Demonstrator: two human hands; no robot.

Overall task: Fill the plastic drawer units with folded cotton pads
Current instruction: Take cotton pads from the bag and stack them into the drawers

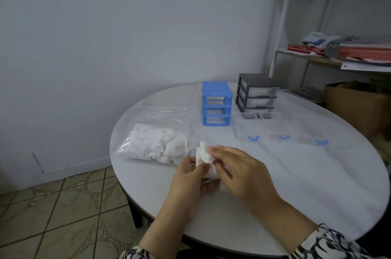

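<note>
Both hands are working one white cotton pad [204, 160] just above the round white table [296, 184]: the left hand [186, 182] pinches its lower edge, and the right hand [243, 172] has fingers curled over the top. Just left of the hands is a clear bag of cotton pads [154, 145]. Past the hands stand an empty blue drawer frame [216, 103] and a grey drawer unit [257, 94]. Three clear drawers with blue handles [282, 137] lie between the hands and the grey unit.
</note>
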